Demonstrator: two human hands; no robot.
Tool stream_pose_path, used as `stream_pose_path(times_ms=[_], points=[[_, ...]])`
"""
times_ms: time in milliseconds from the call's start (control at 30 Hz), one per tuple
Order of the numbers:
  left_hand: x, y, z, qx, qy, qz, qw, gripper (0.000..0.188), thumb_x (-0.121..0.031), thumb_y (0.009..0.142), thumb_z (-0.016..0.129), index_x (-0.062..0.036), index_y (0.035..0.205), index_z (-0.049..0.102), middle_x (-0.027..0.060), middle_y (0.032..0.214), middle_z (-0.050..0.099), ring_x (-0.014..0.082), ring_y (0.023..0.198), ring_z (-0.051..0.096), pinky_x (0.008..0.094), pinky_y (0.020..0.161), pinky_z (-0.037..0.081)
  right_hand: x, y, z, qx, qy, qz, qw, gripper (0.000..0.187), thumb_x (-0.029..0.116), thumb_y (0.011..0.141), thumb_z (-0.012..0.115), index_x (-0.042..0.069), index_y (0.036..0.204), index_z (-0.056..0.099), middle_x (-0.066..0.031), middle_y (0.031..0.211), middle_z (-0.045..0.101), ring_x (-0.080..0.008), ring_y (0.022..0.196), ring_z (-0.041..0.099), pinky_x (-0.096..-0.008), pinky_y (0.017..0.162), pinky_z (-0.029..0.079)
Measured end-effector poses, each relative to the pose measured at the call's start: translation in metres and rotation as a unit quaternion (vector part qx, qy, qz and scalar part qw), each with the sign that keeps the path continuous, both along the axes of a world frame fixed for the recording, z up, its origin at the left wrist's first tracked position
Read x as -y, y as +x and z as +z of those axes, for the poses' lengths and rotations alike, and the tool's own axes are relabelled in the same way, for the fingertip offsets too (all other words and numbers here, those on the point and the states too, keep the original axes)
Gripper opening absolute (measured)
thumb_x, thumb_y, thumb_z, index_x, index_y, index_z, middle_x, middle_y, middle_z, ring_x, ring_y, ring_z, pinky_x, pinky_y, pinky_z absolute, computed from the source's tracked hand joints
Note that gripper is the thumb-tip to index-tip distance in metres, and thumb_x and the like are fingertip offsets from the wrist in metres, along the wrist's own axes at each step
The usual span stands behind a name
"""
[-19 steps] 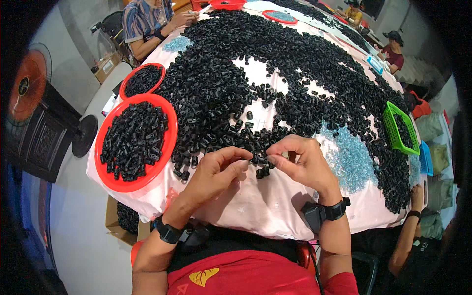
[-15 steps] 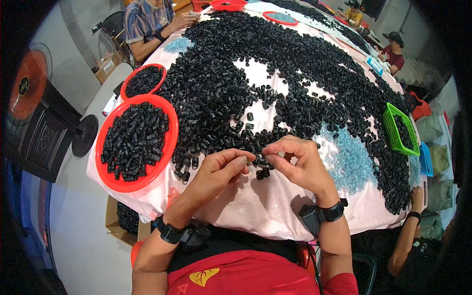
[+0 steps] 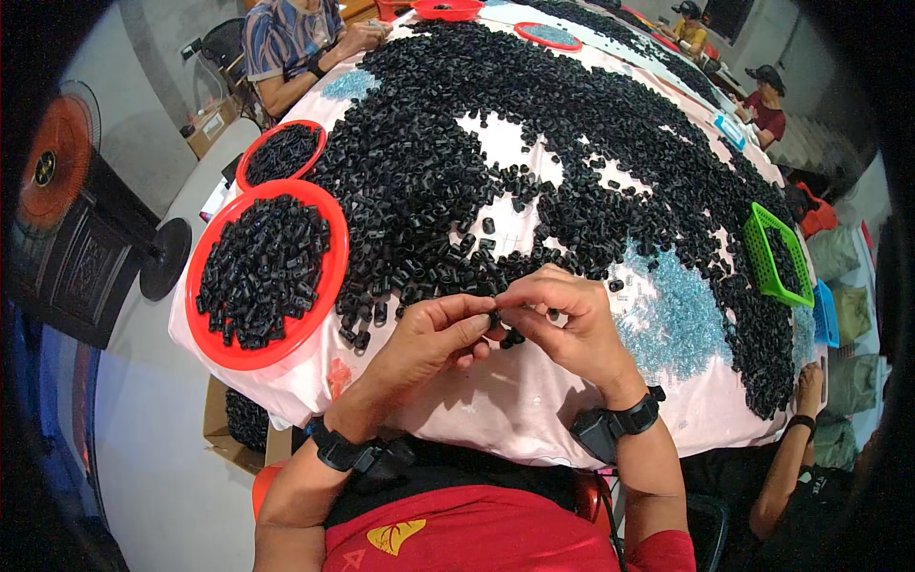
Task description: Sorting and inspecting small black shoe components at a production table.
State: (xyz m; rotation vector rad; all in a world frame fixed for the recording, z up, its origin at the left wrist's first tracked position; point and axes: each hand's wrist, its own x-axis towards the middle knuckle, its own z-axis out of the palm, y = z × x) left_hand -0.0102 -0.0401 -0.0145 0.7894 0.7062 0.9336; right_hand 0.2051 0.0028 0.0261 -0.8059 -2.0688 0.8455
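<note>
My left hand [image 3: 440, 332] is pinched on a small black plastic part [image 3: 495, 320] above the near edge of the table. Close against it, my right hand [image 3: 567, 319] has thumb and forefinger pressed together at the top of that part. What sits between the right fingertips is too small or hidden to name. Just beyond both hands spreads a large heap of loose black plastic parts [image 3: 400, 205]. A scatter of small clear bluish pieces [image 3: 672, 324] lies to the right of my right hand.
To the left, a red round tray [image 3: 341, 272] holds black parts, with a smaller red tray [image 3: 251, 143] behind it. A green basket [image 3: 758, 250] and a blue container [image 3: 825, 315] stand at right. A fan [image 3: 57, 172] is far left. Co-workers sit around the table.
My hands have come together, and the right has shifted slightly left to meet the left fingertips. The black part now shows more clearly between them.
</note>
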Motion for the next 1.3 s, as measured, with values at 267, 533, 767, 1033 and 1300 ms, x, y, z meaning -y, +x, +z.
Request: stream_pose_path(times_ms=[267, 533, 767, 1033, 1300], points=[[0.001, 0.004, 0.007, 0.02, -0.036, 0.029, 0.999, 0.025, -0.015, 0.103, 0.061, -0.0013, 0.124, 0.063, 0.0041, 0.103, 0.068, 0.0041, 0.077, 0.06, 0.0155, 0.065, 0.049, -0.003, -0.002, -0.006, -0.005, 0.054, 0.013, 0.998, 0.024, -0.001, 0.082, 0.068, 0.004, 0.105, 0.076, -0.0112, 0.093, 0.072, -0.0264, 0.086, 0.068, -0.0361, 0.081, 0.052], [0.0, -0.007, 0.015, 0.111, -0.079, 0.066, 0.989, 0.024, -0.013, 0.102, 0.062, -0.0011, 0.122, 0.061, 0.0037, 0.097, 0.066, 0.0046, 0.077, 0.061, 0.0133, 0.062, 0.049, -0.003, -0.003, -0.007, 0.025, 0.071, -0.018, 0.997, 0.024, 0.001, 0.08, 0.071, 0.004, 0.103, 0.076, -0.011, 0.095, 0.07, -0.0279, 0.086, 0.066, -0.0359, 0.078, 0.052], [-0.007, -0.02, 0.001, 0.131, -0.048, 0.068, 0.988, 0.022, -0.012, 0.101, 0.063, -0.0022, 0.12, 0.062, 0.0042, 0.098, 0.066, 0.007, 0.08, 0.062, 0.0163, 0.065, 0.051, 0.004, -0.018, -0.015, 0.203, 0.169, 0.03, 0.964, 0.027, 0.009, 0.082, 0.074, 0.008, 0.108, 0.073, -0.0076, 0.094, 0.064, -0.0278, 0.087, 0.061, -0.0388, 0.07, 0.053], [-0.005, -0.016, 0.001, 0.063, -0.043, 0.057, 0.995, 0.023, -0.013, 0.101, 0.063, -0.0038, 0.122, 0.062, 0.0035, 0.1, 0.067, 0.0076, 0.081, 0.062, 0.0184, 0.069, 0.051, 0.001, -0.014, -0.02, 0.22, 0.193, 0.008, 0.956, 0.022, 0.007, 0.08, 0.073, 0.009, 0.101, 0.072, -0.007, 0.092, 0.063, -0.0263, 0.086, 0.062, -0.0387, 0.069, 0.054], [-0.004, -0.011, 0.0, 0.027, -0.018, 0.044, 0.998, 0.026, -0.015, 0.1, 0.065, -0.0039, 0.124, 0.063, 0.0031, 0.101, 0.068, 0.0068, 0.08, 0.061, 0.0184, 0.068, 0.049, 0.002, -0.017, -0.012, -0.028, 0.028, -0.073, 0.997, 0.023, 0.001, 0.087, 0.069, 0.004, 0.109, 0.073, -0.0097, 0.097, 0.072, -0.0202, 0.081, 0.067, -0.0306, 0.065, 0.052]])
